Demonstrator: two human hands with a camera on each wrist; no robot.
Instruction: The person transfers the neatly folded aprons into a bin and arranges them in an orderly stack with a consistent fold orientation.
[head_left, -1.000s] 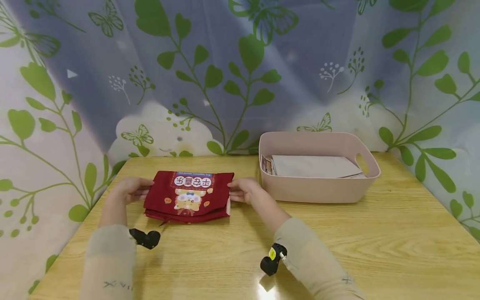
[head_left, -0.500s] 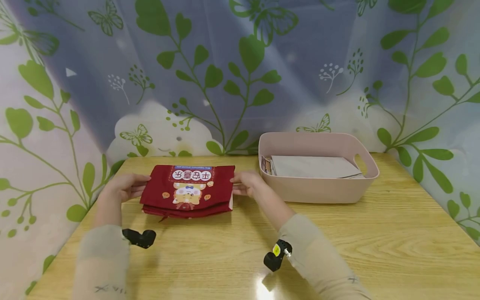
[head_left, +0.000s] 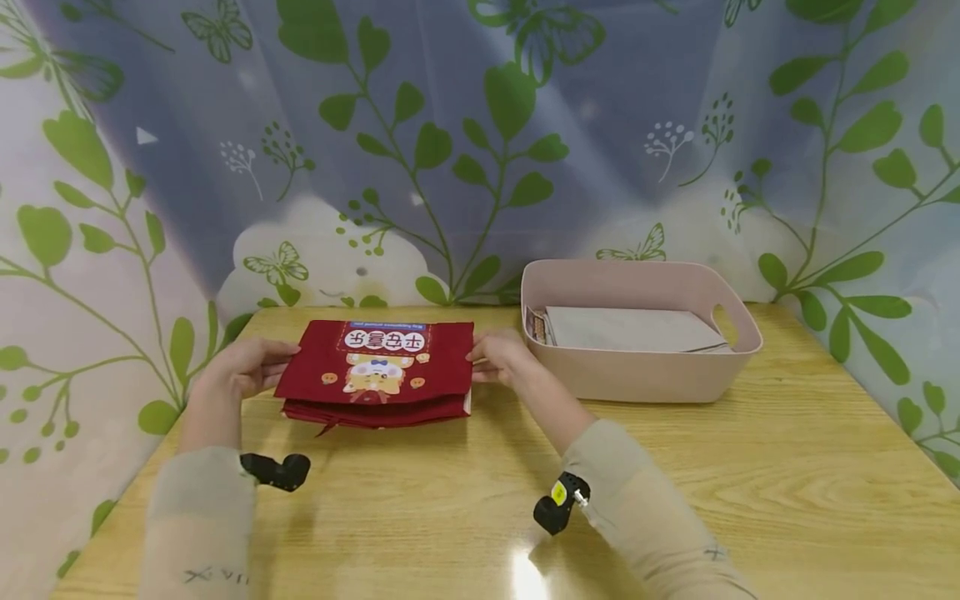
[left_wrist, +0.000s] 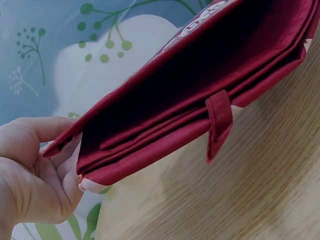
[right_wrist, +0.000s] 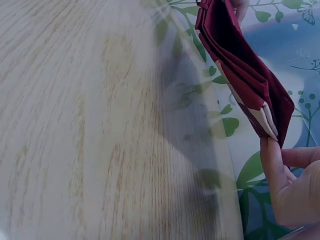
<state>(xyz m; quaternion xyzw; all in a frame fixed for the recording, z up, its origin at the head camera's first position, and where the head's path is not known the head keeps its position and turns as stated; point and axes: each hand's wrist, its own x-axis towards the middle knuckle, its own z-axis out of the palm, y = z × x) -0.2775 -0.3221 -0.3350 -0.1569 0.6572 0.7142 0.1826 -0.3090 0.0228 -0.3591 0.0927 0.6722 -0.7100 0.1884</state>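
A dark red folded fabric bag [head_left: 375, 367] with a cartoon animal and white round characters is held up between both hands over the table. My left hand [head_left: 243, 371] pinches its left side, and my right hand [head_left: 501, 360] pinches its right side. In the left wrist view the bag's [left_wrist: 200, 75] layers gape along the near edge around a dark gap, and a small red fabric tab [left_wrist: 218, 120] hangs from the lower layers. The left hand [left_wrist: 35, 167] has a finger against the upper layer. In the right wrist view the right hand [right_wrist: 292, 180] grips a lower corner, where pale lining shows.
A pink plastic bin [head_left: 637, 379] with an oval handle hole stands right of the bag, close to my right hand. White flat sheets or packets [head_left: 630, 328] lie in it. The wooden table [head_left: 420, 508] meets a leaf-patterned cloth [head_left: 420, 150] behind.
Both hands have raised the bag a little and shifted it slightly away from me. Its top layer now stands further apart from the layers below at the near edge. The bin has stayed put.
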